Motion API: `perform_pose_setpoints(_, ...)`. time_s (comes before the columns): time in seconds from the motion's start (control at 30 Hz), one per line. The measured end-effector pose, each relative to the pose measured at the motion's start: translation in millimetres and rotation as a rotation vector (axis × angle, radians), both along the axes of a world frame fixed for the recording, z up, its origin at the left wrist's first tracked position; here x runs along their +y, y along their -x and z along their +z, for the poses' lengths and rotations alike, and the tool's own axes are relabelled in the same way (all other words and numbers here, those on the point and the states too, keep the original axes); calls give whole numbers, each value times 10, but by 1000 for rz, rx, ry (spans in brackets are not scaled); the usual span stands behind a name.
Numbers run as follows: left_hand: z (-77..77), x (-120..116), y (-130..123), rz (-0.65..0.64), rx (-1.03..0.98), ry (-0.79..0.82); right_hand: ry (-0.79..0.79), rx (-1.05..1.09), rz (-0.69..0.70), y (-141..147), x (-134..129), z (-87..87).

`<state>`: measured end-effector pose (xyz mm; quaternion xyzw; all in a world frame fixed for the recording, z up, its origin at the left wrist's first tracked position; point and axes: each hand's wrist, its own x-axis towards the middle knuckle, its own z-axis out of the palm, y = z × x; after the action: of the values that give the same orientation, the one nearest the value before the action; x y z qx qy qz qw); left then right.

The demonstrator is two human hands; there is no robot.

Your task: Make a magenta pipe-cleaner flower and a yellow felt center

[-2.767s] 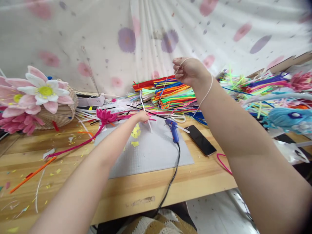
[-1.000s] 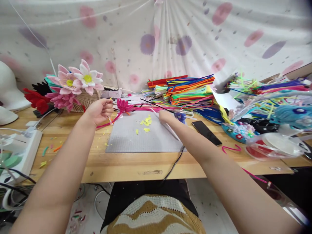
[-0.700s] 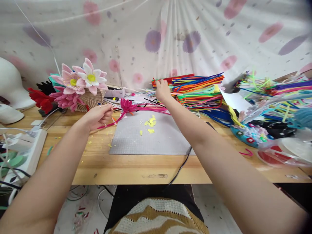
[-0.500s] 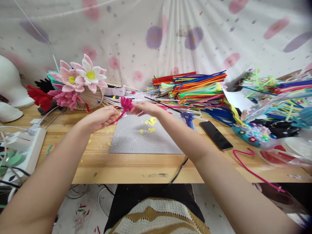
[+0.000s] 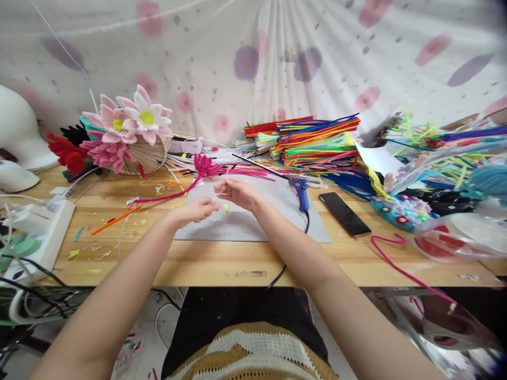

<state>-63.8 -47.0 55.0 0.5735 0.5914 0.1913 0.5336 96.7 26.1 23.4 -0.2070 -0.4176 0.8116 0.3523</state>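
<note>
My left hand [image 5: 197, 210] is above the front left part of the grey cutting mat [image 5: 317, 227], its fingers pinched together. Close beside it, my right hand [image 5: 240, 194] has curled fingers. Thin white strands [image 5: 220, 193] stretch between the fingertips of both hands; their exact kind is too fine to make out. A small yellow scrap [image 5: 225, 207] shows between the hands. Behind them, a magenta fuzzy flower [image 5: 205, 164] lies at the mat's back left edge, its long stem [image 5: 166, 198] running left over the table.
A blue glue gun [image 5: 301, 194] rests on the mat, its cord trailing forward. Right of it lies a phone [image 5: 344, 214]. Pipe cleaner bundles [image 5: 317, 140] are stacked behind. Finished flowers [image 5: 146, 117] and a power strip [image 5: 51, 232] stand left, near an orange pipe cleaner [image 5: 115, 220].
The magenta flower has been let go and lies at the back of the mat. Both hands have come nearer, over the mat, with white strands between them.
</note>
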Motion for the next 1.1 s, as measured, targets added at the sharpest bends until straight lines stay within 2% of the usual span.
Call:
perform_pose_setpoints(0.1, -25, -80, 115, 68, 22, -122, 62, -3, -101, -198, -36, -183)
perform_pose_setpoints(0.2, -73, -105, 205, 79, 59, -173, 84, -51, -136, -327, -34, -317)
perform_pose_setpoints(0.4, -199, -46, 281, 212, 236, -208, 38, -146, -184, -364, 49, -415)
perform_pose_setpoints(0.5, -226, -41, 378, 214, 319, -266, -7, -184, -195, -332, 47, -453)
perform_pose_setpoints(0.6, -226, -68, 556, 153, 444, -317, -36, -202, -178, -297, 21, -478)
perform_pose_setpoints(0.7, -161, -118, 773, 112, 636, -347, -38, -200, -176, -278, 6, -483)
perform_pose_setpoints(0.87, 16, -181, 1183, 218, 1067, -310, 4, -188, -273, -281, 17, -471)
perform_pose_setpoints(1.0, -5, -194, 1552, 326, 1187, -217, 34, -192, -369, -278, 30, -480)
perform_pose_setpoints(1.1, -102, -196, 1688, 286, 1165, -206, -13, -210, -330, -268, 31, -499)
